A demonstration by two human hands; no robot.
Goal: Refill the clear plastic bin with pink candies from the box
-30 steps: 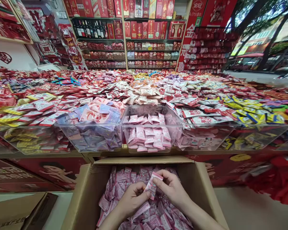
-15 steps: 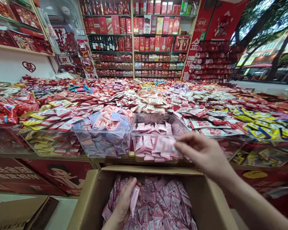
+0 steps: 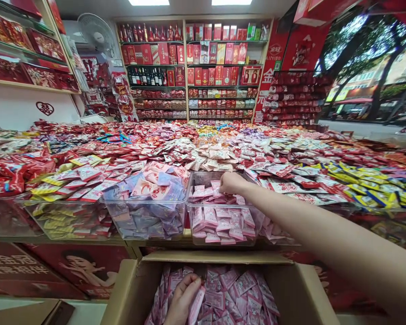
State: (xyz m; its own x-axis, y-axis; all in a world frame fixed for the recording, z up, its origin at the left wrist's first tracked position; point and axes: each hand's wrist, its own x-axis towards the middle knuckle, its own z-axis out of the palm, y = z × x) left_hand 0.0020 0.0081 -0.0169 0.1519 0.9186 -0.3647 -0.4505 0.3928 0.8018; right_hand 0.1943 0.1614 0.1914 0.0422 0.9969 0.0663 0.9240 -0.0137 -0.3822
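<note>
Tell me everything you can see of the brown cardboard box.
The cardboard box is plain brown and open-topped; its far and side walls show, its near edge is out of frame. It looks upright, below and in front of the clear bin. Pink packets lie loosely heaped inside. The left hand holds one over them, apart from the visible walls.

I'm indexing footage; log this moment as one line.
left hand: holding pink packet, at open carton | right hand: at clear bin, grip unclear

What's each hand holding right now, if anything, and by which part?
The left hand holds a pink packet by its upper, thumb-side edge. The right hand is over the clear bin; whether it grips anything cannot be told.
</note>
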